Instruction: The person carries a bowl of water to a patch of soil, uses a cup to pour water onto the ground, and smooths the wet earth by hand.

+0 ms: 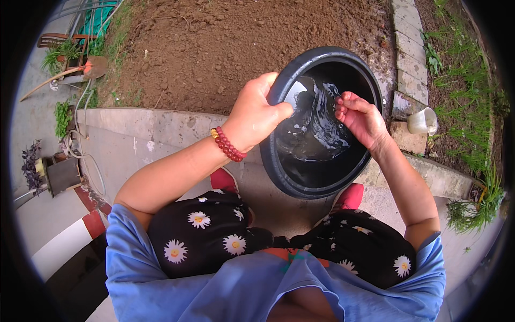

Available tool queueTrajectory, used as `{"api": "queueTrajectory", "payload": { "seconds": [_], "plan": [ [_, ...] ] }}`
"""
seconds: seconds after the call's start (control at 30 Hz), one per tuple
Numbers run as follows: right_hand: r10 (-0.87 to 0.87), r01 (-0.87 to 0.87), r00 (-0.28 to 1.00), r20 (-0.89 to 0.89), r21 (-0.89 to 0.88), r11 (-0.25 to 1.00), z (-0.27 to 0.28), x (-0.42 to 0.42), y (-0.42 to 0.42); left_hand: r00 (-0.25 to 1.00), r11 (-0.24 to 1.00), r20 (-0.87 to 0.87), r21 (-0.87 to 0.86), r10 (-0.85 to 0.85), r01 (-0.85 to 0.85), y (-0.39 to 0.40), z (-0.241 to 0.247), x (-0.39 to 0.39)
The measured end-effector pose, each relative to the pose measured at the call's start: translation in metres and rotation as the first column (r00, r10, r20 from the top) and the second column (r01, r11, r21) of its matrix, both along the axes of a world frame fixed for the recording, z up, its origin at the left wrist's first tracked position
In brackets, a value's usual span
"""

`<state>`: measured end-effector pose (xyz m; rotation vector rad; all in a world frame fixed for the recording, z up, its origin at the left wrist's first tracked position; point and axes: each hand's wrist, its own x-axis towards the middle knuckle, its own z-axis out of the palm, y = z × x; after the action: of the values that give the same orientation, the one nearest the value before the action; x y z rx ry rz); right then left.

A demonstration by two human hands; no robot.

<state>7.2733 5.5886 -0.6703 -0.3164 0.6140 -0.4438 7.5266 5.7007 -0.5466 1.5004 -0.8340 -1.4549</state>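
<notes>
A round black basin point(277, 169) is tilted in front of me above the pavement, with water point(310, 124) rippling inside it. My left hand point(257, 108) grips its left rim, thumb over the edge and fingers out of sight behind the wall. Two strands of red beads point(229, 145) with a gold-coloured charm circle that wrist. Inside the basin's right side is my right hand point(362, 120), palm partly turned up and fingers loosely bent. Its fingertips are at the water's right edge, and I see nothing held in them.
A low concrete curb point(177, 126) borders the bare soil bed point(193, 56). To the right, a white plastic cup point(418, 121) lies tipped beside a paved border point(410, 52) and green plants point(462, 108). At left are a shovel point(94, 67), a hose point(94, 161) and potted plants point(63, 120).
</notes>
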Motion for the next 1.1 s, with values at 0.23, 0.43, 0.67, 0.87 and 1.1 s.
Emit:
{"api": "queueTrajectory", "payload": {
  "seconds": [0.23, 0.43, 0.67, 0.87, 1.1],
  "plan": [
    [0.013, -0.04, 0.985, -0.171, -0.155, 0.987, 0.006, -0.002, 0.003, 0.999, 0.999, 0.022, 0.023, -0.03, 0.029, -0.006, 0.0, 0.001],
    [-0.274, -0.758, 0.652, -0.707, -0.624, -0.191, -0.028, 0.004, 0.026, 0.999, 0.999, -0.006, 0.03, 0.037, -0.037, 0.002, -0.002, 0.007],
    [-0.258, -0.878, 0.478, -0.84, -0.447, -0.172, -0.036, 0.002, 0.038, 1.0, 0.999, 0.013, 0.023, 0.022, -0.022, -0.005, -0.005, -0.001],
    [-0.396, -0.912, 0.315, -0.863, -0.161, -0.376, -0.053, 0.01, 0.056, 1.0, 1.0, 0.014, 0.02, -0.011, 0.011, -0.008, -0.002, -0.005],
    [-0.454, -0.858, 0.483, -0.749, -0.302, -0.415, -0.047, 0.012, 0.047, 1.0, 1.0, -0.01, 0.026, -0.007, 0.007, -0.006, 0.006, -0.008]
  ]
}}
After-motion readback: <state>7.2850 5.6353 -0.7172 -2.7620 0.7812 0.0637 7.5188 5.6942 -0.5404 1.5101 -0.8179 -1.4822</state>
